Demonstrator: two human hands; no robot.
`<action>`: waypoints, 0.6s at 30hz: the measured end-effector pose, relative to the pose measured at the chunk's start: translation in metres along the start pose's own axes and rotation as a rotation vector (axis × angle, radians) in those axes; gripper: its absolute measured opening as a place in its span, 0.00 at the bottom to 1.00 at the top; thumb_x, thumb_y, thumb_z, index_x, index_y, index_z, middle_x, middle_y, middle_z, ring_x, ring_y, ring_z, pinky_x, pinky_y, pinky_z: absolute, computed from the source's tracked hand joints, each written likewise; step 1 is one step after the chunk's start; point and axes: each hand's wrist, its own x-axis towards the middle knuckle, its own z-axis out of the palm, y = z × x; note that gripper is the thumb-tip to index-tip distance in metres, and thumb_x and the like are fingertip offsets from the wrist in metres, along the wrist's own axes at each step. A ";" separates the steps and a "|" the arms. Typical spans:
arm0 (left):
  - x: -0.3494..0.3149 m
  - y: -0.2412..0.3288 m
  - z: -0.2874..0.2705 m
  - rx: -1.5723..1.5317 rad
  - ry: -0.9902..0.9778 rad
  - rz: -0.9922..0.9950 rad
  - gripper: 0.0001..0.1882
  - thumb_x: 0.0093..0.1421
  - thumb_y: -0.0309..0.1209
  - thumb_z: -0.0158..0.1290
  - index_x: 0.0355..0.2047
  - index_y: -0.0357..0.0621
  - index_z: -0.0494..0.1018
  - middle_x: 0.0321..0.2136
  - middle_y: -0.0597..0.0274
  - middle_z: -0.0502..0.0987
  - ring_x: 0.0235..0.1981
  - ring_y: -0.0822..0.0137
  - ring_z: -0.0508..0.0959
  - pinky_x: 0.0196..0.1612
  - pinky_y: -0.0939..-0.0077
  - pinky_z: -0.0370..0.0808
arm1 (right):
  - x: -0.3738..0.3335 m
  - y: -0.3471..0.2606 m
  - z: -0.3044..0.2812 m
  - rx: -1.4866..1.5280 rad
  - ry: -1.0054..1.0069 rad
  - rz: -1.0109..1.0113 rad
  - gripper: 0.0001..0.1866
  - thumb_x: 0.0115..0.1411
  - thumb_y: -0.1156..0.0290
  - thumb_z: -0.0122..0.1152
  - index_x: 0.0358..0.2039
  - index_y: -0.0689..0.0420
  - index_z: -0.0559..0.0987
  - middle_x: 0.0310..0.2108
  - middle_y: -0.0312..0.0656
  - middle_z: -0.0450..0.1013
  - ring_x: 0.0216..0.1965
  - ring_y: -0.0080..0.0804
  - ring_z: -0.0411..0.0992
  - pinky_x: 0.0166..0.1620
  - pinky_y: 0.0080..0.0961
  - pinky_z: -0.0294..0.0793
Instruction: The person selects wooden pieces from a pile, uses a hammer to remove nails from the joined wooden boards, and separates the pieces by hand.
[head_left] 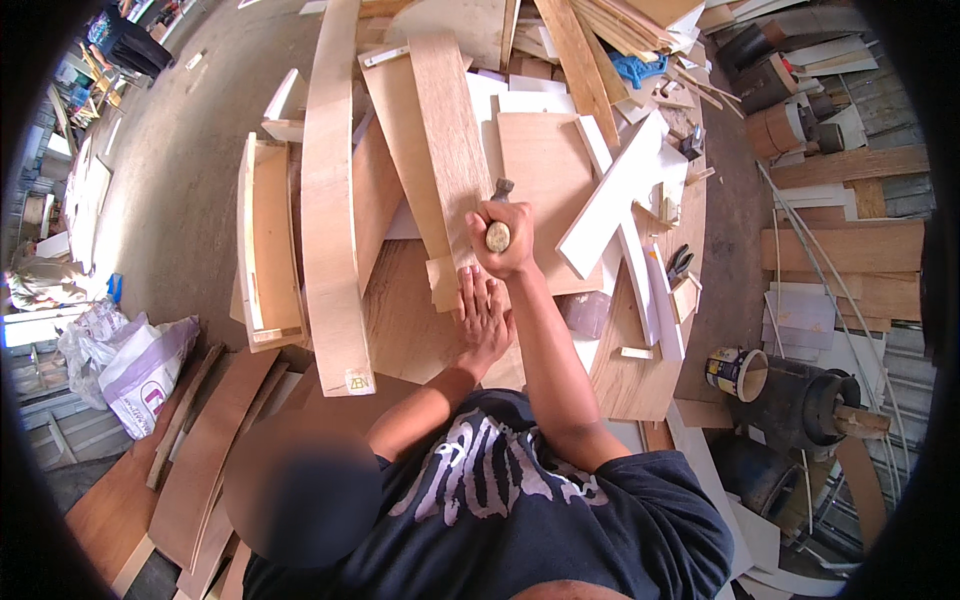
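Note:
My right hand (507, 236) is closed around a hammer (503, 187), its handle end pointing up toward me and its dark head showing just beyond the fist. Below the fist, my left hand (484, 318) lies with fingers stretched out at the near end of a long wooden board (448, 120). A small pale wood piece (441, 284) sits beside the left fingertips. Under the long board is another plywood strip (400, 130), angled to its left. The exact contact between fingers and board is partly hidden by the right fist.
A long curved board (332, 200) and a shallow wooden box (270, 245) lie left of my hands. White strips (615, 195), a square panel (548, 160) and pliers (680, 262) are on the right. A bucket (736, 373) stands on the floor. Another person (130, 42) is far left.

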 end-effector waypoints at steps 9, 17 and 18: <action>0.002 0.002 0.003 0.011 -0.021 -0.027 0.39 0.71 0.40 0.46 0.72 0.25 0.50 0.74 0.28 0.52 0.79 0.32 0.45 0.76 0.37 0.46 | -0.048 0.007 0.001 0.086 0.182 -0.332 0.16 0.51 0.76 0.63 0.16 0.56 0.64 0.15 0.42 0.59 0.16 0.41 0.60 0.25 0.36 0.63; -0.003 -0.003 0.031 -0.281 0.157 -0.106 0.45 0.66 0.46 0.57 0.75 0.33 0.55 0.75 0.39 0.58 0.78 0.46 0.54 0.77 0.47 0.50 | -0.080 -0.006 0.009 -0.064 0.009 -0.480 0.11 0.44 0.82 0.64 0.16 0.54 0.71 0.17 0.38 0.65 0.19 0.39 0.67 0.30 0.34 0.68; -0.004 -0.001 0.029 -0.486 0.170 -0.166 0.45 0.65 0.47 0.58 0.75 0.33 0.55 0.75 0.38 0.57 0.79 0.45 0.53 0.77 0.45 0.51 | -0.077 -0.002 0.003 -0.065 -0.027 -0.476 0.09 0.42 0.82 0.63 0.17 0.54 0.73 0.18 0.39 0.67 0.20 0.39 0.68 0.30 0.34 0.68</action>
